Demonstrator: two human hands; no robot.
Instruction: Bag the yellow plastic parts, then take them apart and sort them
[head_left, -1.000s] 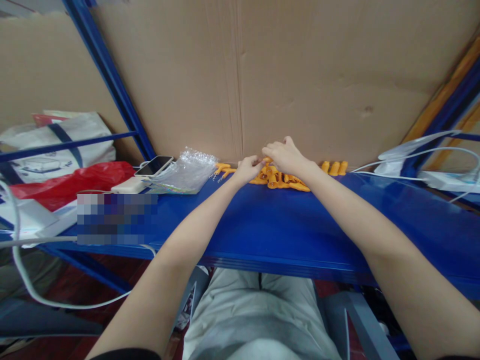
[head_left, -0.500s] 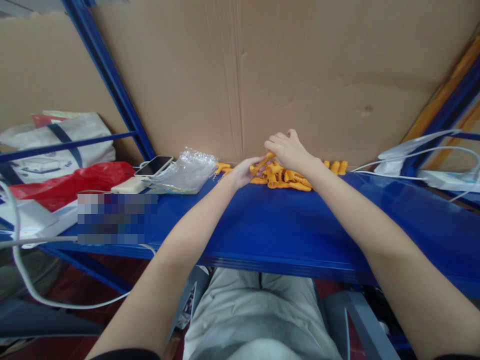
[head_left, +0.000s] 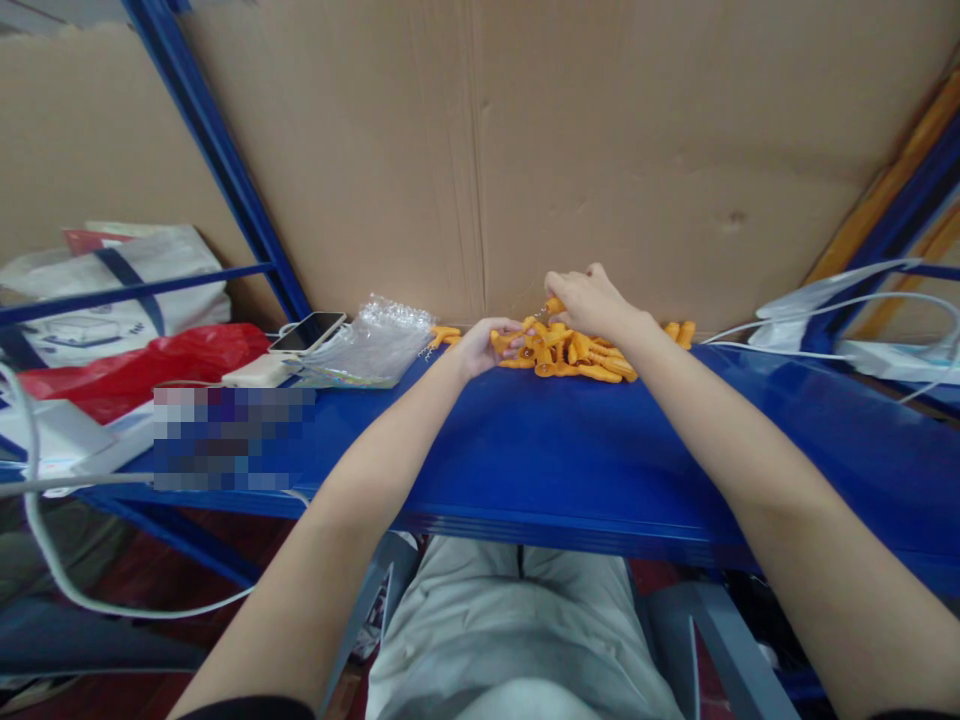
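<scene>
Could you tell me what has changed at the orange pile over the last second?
The right hand has shifted right and lifted one orange piece off the pile. The left hand has turned palm up, cupping pieces at the pile's left edge. The phone and plastic bag stayed put.

This looks like a small packing or storeroom workshop: a blue metal bench (head_left: 570, 450) built into blue racking (head_left: 217, 160), backed by plain cardboard sheets (head_left: 600, 140). A heap of small orange plastic parts (head_left: 577, 355) lies beside clear plastic bags (head_left: 375, 345), with filled carrier bags (head_left: 112, 300) and charging cables (head_left: 825, 310) at the sides.
</scene>
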